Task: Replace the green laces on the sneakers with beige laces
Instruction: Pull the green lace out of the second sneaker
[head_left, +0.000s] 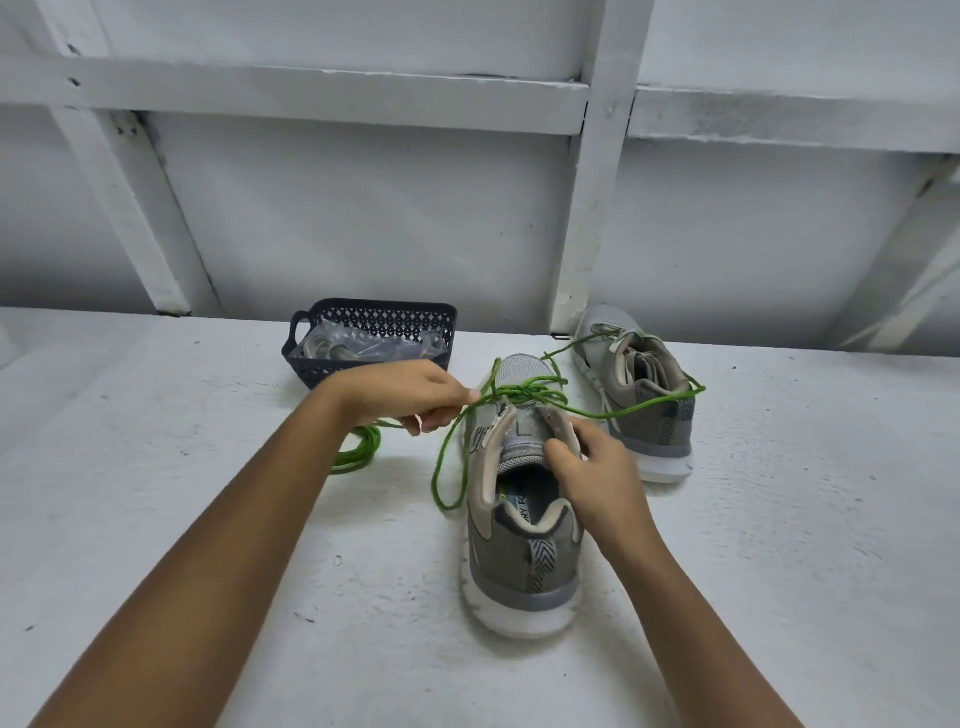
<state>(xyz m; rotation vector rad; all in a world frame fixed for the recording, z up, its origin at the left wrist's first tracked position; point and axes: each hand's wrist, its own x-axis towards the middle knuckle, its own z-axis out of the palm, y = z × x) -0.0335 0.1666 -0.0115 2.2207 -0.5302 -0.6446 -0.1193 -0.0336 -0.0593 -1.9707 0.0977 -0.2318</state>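
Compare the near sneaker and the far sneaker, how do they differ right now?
The near sneaker is held by both hands: the right hand steadies its tongue while the left hand pulls the green lace; the far sneaker sits untouched. The near sneaker points straight away; the far sneaker is angled, by the wall. Both are grey with white soles, with green lace only near the toe.

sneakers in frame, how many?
2. Near sneaker lies between the hands, right hand on its tongue; far sneaker sits behind it near the wall. None seem hidden.
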